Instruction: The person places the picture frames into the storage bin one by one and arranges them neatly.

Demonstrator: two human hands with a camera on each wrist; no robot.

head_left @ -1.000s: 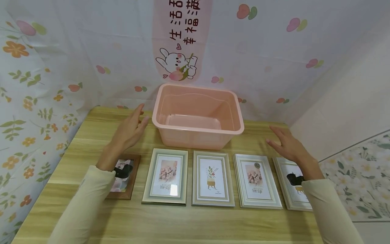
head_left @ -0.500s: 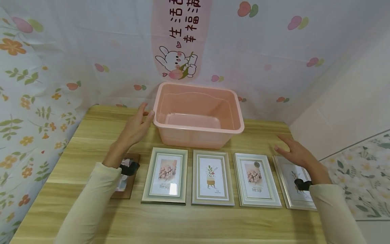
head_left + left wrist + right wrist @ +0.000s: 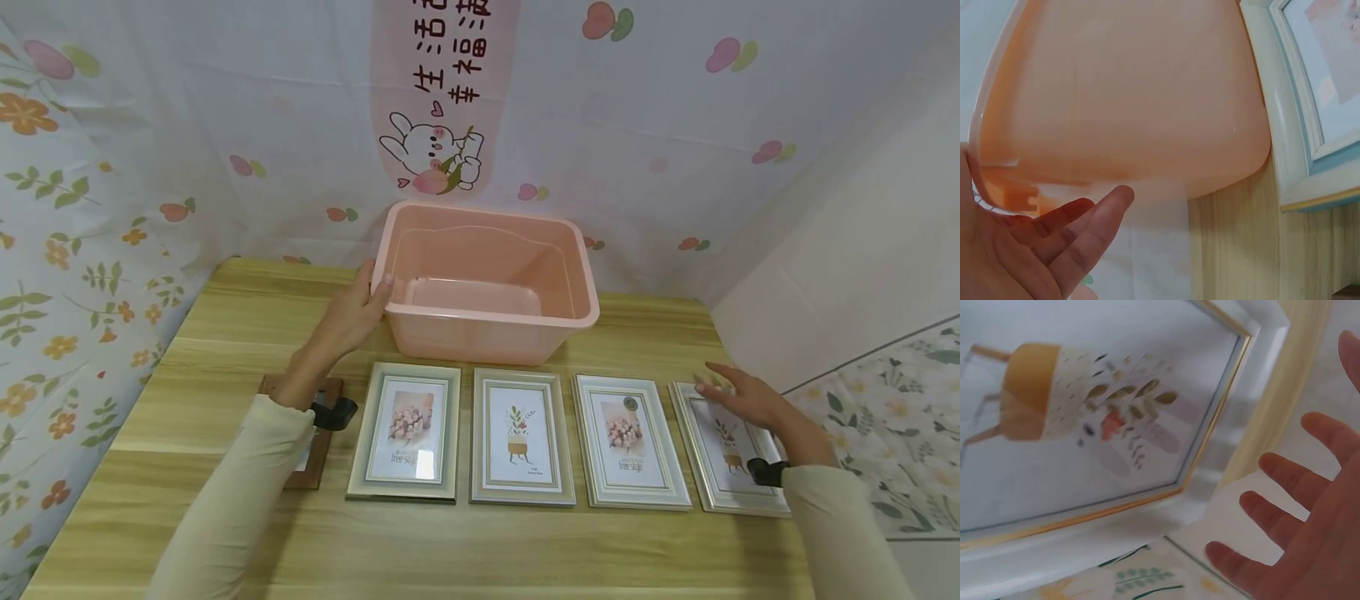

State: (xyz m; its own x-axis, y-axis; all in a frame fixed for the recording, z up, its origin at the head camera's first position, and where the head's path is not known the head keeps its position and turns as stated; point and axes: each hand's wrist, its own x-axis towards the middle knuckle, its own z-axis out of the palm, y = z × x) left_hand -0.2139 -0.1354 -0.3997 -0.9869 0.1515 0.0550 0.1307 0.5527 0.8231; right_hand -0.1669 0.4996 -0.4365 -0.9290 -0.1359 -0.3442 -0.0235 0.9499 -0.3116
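Observation:
A pink plastic storage bin [image 3: 480,337] stands at the back of the wooden table. My left hand [image 3: 348,317] is at its left rim, with the thumb over the edge and the fingers outside. In the left wrist view those fingers [image 3: 1088,250] lie beside the bin's end wall [image 3: 1129,100]. My right hand [image 3: 757,408] is over the far right silver picture frame [image 3: 731,454], its fingers spread and holding nothing. The right wrist view shows this frame's plant-pot print [image 3: 1072,394] close to the spread fingers [image 3: 1291,481].
Three pale picture frames, the left [image 3: 405,433], middle [image 3: 522,437] and right [image 3: 632,442], lie in a row before the bin. A brown frame [image 3: 311,467] lies partly under my left forearm. A printed cloth [image 3: 300,125] hangs behind the table.
My left hand has moved right to the bin's rim. The right hand has moved right and toward me, over the far right frame. Bin and frames stay in place.

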